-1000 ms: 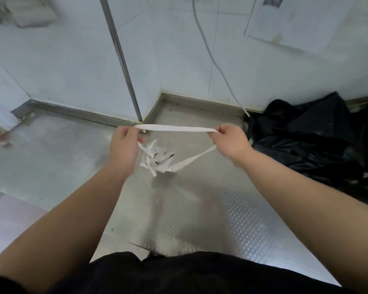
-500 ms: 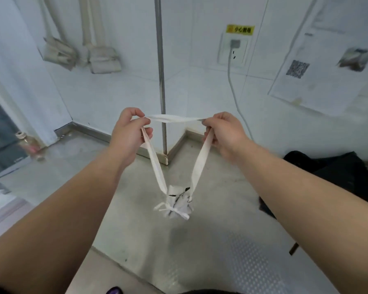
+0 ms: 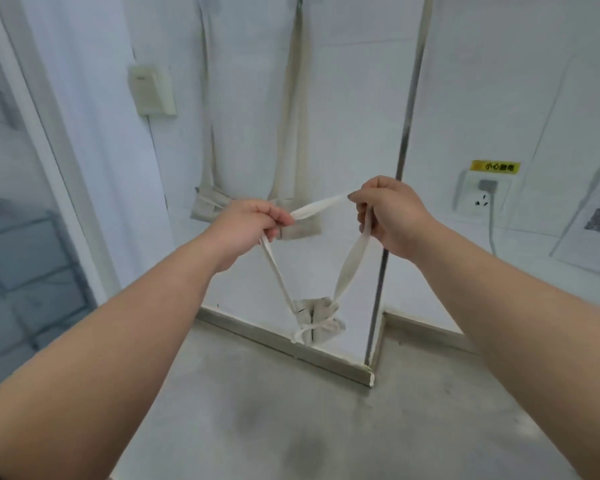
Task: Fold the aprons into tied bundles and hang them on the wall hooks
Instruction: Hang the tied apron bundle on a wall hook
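A small cream apron bundle (image 3: 318, 320), tied round with its string, dangles from a cream neck strap (image 3: 317, 207). My left hand (image 3: 248, 225) pinches the strap's left end and my right hand (image 3: 390, 211) pinches its right end, so the strap is stretched between them in front of the wall. Two other tied apron bundles hang on the white wall behind: one on the left (image 3: 208, 206) and one partly hidden behind my left hand (image 3: 300, 228). Their long straps run up out of the frame; the hooks are not in view.
A metal strip (image 3: 407, 140) runs down the wall corner to the right of the hanging aprons. A wall socket with a plugged cable (image 3: 484, 195) and a yellow warning label (image 3: 495, 167) sit at right. A beige box (image 3: 151, 90) is mounted upper left. Grey floor lies below.
My view has swung up from the floor to the wall. Both hands have lifted the strap higher, and the bundle now hangs in front of the wall near the two hung aprons.
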Motion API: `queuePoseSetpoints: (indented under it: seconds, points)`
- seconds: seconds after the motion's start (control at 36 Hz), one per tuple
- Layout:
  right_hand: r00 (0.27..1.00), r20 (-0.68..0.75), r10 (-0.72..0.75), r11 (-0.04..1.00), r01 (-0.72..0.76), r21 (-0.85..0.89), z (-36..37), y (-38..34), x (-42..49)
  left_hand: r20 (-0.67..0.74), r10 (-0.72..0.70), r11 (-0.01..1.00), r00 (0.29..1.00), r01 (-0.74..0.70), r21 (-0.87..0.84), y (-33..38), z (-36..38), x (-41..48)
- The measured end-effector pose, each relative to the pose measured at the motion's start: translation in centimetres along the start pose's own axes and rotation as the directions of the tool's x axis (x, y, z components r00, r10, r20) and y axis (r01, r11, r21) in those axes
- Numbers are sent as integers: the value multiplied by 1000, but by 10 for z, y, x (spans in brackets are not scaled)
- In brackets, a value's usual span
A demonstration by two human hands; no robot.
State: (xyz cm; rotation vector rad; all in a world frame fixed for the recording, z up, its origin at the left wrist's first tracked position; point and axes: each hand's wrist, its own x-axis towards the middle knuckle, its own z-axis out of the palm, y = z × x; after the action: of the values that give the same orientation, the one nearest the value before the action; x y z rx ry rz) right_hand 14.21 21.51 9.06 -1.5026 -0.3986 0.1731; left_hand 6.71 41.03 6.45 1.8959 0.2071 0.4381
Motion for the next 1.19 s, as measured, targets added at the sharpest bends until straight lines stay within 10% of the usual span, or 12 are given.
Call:
queuePoseSetpoints:
  seconds: [0.17,0.83,1.19]
  points:
    - [999,23,-46,999,46,-3,58,-22,34,-75,74,933,994,-96,-347,16,-61,40]
    - [793,71,-605,663,552,-505,168,-224,156,-307,472,779,827,-554,-293,181,-167,203]
    - [893,53,-446,572,330,-751,189,-213,195,-209,389,885,897,-427,-186,153,-164,246]
